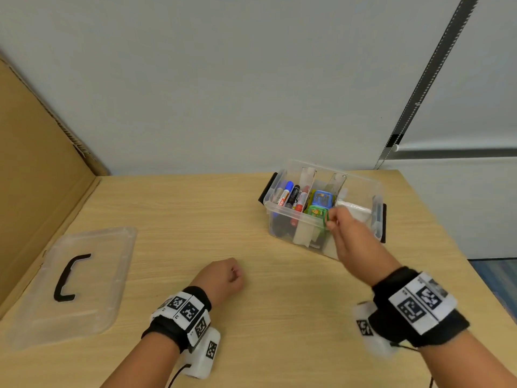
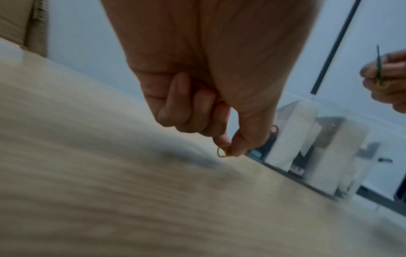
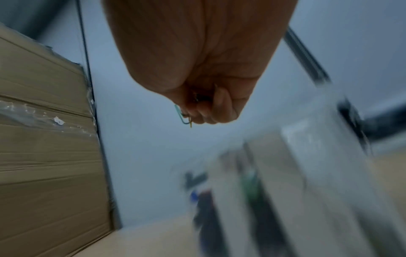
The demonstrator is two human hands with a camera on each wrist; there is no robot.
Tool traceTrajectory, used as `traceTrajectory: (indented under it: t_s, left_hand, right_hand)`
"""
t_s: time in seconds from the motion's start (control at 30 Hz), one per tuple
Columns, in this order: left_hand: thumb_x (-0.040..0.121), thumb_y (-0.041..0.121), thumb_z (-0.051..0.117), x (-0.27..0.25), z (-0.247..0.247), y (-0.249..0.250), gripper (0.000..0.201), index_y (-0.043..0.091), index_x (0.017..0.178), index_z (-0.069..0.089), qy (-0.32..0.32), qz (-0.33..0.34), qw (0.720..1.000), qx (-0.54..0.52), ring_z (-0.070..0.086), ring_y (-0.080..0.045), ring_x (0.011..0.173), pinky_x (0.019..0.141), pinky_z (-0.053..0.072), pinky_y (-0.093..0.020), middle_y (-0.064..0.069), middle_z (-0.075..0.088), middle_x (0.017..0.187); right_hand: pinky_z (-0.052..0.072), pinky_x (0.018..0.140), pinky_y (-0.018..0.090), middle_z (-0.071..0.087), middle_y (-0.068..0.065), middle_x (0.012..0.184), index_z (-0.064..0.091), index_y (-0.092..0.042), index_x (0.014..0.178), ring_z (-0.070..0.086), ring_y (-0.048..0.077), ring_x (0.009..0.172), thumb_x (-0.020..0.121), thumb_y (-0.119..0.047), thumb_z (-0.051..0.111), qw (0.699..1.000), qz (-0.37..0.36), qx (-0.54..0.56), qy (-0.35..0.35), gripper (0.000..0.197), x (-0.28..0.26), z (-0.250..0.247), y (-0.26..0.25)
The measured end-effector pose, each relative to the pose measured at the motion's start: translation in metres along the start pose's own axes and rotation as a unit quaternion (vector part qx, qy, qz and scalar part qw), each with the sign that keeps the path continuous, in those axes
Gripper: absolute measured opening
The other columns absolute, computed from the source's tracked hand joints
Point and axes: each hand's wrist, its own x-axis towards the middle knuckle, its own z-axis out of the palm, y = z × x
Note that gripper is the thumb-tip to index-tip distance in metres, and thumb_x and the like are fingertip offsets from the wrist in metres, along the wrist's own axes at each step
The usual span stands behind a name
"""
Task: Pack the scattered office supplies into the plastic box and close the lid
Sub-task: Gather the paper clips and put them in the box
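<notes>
The clear plastic box (image 1: 282,211) stands open at the back right of the table, with markers (image 1: 293,196) in its left part and small blue and green packs (image 1: 319,204) in the middle. My right hand (image 1: 335,219) hovers at the box's near rim and pinches coloured paper clips (image 3: 183,115). My left hand (image 1: 233,274) sits low over the table centre, fingers curled, pinching a yellow paper clip (image 2: 224,153) between thumb and forefinger. The clear lid (image 1: 106,275) with a black handle (image 1: 68,277) lies flat at the left.
A cardboard sheet (image 1: 36,169) leans along the table's left side. The wall is close behind the box. The table's right edge (image 1: 447,247) runs just past the box, with floor beyond.
</notes>
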Motion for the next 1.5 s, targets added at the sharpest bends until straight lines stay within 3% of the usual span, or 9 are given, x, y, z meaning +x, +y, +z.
traceTrajectory:
  t_s: [0.27,0.43,0.7,0.83,0.93,1.03,1.13,1.3,1.5]
  left_hand:
    - [0.089,0.020,0.056,-0.018,-0.016,0.015,0.009,0.019,0.081,0.057,0.162,0.033,0.979,-0.121,0.035,-0.005,0.050,0.055,0.035,-0.021,0.010,0.036,0.049]
    - [0.089,0.022,0.057,-0.026,-0.015,0.013,0.010,0.019,0.080,0.056,0.175,0.017,0.975,-0.133,0.034,-0.006,0.051,0.058,0.036,-0.025,0.009,0.035,0.052]
    - [0.091,0.023,0.055,-0.040,-0.012,0.003,0.010,0.018,0.083,0.055,0.177,-0.001,0.975,-0.133,0.034,-0.005,0.053,0.057,0.032,-0.023,0.007,0.039,0.058]
    - [0.091,0.024,0.055,-0.043,-0.009,0.002,0.009,0.019,0.083,0.055,0.167,-0.005,0.978,-0.128,0.034,-0.005,0.050,0.056,0.032,-0.022,0.006,0.038,0.057]
    - [0.091,0.024,0.054,-0.044,-0.007,0.012,0.009,0.021,0.083,0.054,0.165,0.010,0.978,-0.126,0.036,-0.005,0.050,0.054,0.031,-0.020,0.007,0.038,0.056]
    - [0.091,0.025,0.055,-0.038,-0.011,0.044,0.007,0.026,0.084,0.053,0.158,0.046,0.978,-0.126,0.037,-0.006,0.049,0.053,0.033,-0.022,0.008,0.038,0.055]
    - [0.092,0.028,0.053,-0.022,-0.016,0.102,0.005,0.027,0.088,0.049,0.171,0.118,0.976,-0.060,0.042,-0.005,0.050,0.051,0.030,-0.019,0.010,0.039,0.054]
    - [0.095,0.026,0.043,0.037,-0.012,0.211,0.014,0.017,0.103,0.050,0.187,0.199,0.950,0.149,0.054,-0.020,0.065,0.057,0.035,-0.029,0.002,0.059,0.077]
    - [0.092,0.008,0.048,0.108,0.004,0.271,0.023,0.004,0.114,0.054,-0.011,0.143,0.929,0.340,0.063,-0.033,0.097,0.069,0.042,-0.036,-0.015,0.065,0.106]
  right_hand:
    - [0.034,0.057,0.027,0.053,0.008,0.083,0.039,-0.009,0.102,0.043,0.015,0.062,0.094,-0.002,0.037,0.950,0.165,-0.229,-0.133,0.011,0.053,-0.049,0.025]
    - [0.044,0.090,0.029,0.057,0.014,0.128,0.049,-0.001,0.127,0.057,0.026,0.114,0.098,-0.010,0.041,0.895,0.143,-0.344,-0.243,0.032,0.078,-0.034,0.024]
    - [0.044,0.082,0.026,0.065,0.008,0.114,0.063,-0.008,0.117,0.057,0.020,0.093,0.097,-0.023,0.046,0.906,0.155,-0.292,-0.264,0.031,0.092,-0.025,0.047]
    - [0.047,0.078,0.026,0.069,0.007,0.100,0.068,-0.008,0.102,0.061,0.018,0.087,0.097,-0.023,0.044,0.950,0.151,-0.195,-0.190,0.029,0.083,-0.031,0.051]
    - [0.052,0.067,0.032,0.068,0.004,0.086,0.066,-0.013,0.089,0.062,0.021,0.078,0.094,-0.022,0.044,0.989,0.106,-0.098,0.031,0.025,0.061,-0.034,0.065]
    - [0.050,0.083,0.040,0.064,0.005,0.109,0.063,-0.014,0.108,0.056,0.025,0.101,0.093,-0.023,0.047,0.967,0.071,-0.128,0.208,0.024,0.040,-0.026,0.092]
    - [0.034,0.111,0.037,0.043,0.000,0.147,0.046,-0.014,0.139,0.040,0.019,0.134,0.097,-0.025,0.040,0.977,0.100,-0.061,0.178,0.044,0.027,-0.009,0.116]
    - [0.021,0.117,0.031,0.025,-0.009,0.156,0.033,-0.017,0.147,0.025,0.007,0.143,0.099,-0.022,0.030,0.975,0.087,0.049,0.199,0.048,0.026,0.007,0.126]
    - [0.022,0.117,0.044,0.022,-0.012,0.157,0.031,-0.023,0.148,0.020,0.016,0.145,0.091,-0.036,0.018,0.978,0.106,0.016,0.181,0.060,0.024,0.006,0.126]
